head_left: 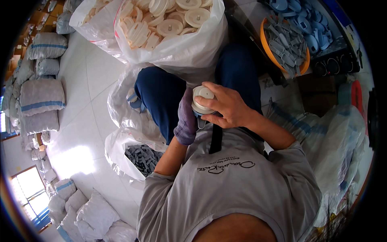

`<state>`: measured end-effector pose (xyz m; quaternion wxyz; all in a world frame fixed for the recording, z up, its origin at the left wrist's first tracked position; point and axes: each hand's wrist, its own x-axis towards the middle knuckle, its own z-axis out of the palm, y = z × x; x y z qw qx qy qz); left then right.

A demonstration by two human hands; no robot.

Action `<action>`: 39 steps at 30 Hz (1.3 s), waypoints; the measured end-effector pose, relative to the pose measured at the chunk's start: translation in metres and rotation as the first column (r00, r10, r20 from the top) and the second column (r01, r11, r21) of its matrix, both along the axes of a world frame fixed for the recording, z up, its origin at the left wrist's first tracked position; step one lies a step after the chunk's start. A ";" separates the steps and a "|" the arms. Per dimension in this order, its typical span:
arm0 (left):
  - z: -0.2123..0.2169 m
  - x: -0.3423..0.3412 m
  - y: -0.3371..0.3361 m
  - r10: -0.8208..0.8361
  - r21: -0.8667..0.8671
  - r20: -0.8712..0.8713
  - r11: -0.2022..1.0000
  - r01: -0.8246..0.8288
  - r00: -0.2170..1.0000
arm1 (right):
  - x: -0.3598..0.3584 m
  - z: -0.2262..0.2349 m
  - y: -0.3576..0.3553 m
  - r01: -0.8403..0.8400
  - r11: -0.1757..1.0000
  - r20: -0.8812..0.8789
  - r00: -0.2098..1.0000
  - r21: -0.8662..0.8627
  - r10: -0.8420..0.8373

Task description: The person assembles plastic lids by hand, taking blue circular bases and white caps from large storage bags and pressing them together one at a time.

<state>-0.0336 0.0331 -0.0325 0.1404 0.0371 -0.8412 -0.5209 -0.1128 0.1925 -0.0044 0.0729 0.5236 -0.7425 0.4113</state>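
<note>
My right hand (227, 107) is bare and wraps over a round white plastic disc part (202, 98) held above my lap. My left hand (186, 119), in a purple glove, grips the same part from the left side and below. A grey-blue piece shows just under the white disc, between both hands. I sit with dark blue trousers (161, 97) and a grey shirt. What lies under the part is hidden by my fingers.
A big clear bag of white discs (169, 24) stands in front of my knees. A bag of grey clips (141, 157) lies at my left. An orange bowl of grey clips (284, 42) and blue parts (310, 24) sit at right. Stuffed sacks (40, 97) line the floor's left side.
</note>
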 end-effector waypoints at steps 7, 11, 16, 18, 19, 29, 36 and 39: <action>0.009 -0.004 0.002 0.025 0.053 -0.034 0.998 -0.023 0.999 | 0.001 -0.001 -0.002 -0.007 1.000 -0.020 1.000 -0.022 0.006; -0.014 -0.006 -0.005 0.019 0.331 0.070 0.943 -0.042 0.997 | 0.002 -0.003 -0.005 0.006 0.996 -0.037 0.999 -0.086 -0.009; 0.001 -0.005 -0.003 0.029 0.156 0.105 0.987 -0.045 0.994 | 0.003 -0.006 -0.007 0.015 0.994 -0.064 0.998 -0.109 -0.022; 0.001 -0.007 -0.007 -0.021 0.304 0.188 0.952 -0.038 0.982 | 0.004 -0.006 -0.008 0.015 0.994 -0.072 0.997 -0.108 -0.023; 0.001 -0.008 -0.008 -0.024 0.300 0.173 0.953 -0.030 0.985 | 0.004 -0.006 -0.009 0.015 0.994 -0.073 0.997 -0.109 -0.023; -0.007 -0.002 -0.011 -0.061 0.156 0.035 0.986 0.055 0.998 | 0.009 0.000 -0.006 0.068 0.997 0.003 0.998 -0.028 -0.068; 0.031 -0.010 -0.013 -0.150 0.636 0.321 0.766 -0.095 0.935 | -0.002 0.002 0.000 -0.019 0.998 0.102 0.994 -0.053 0.024; 0.055 -0.013 -0.005 -0.033 0.382 0.431 0.912 -0.149 0.901 | -0.016 0.022 0.014 -0.008 0.978 0.542 0.832 -0.206 0.121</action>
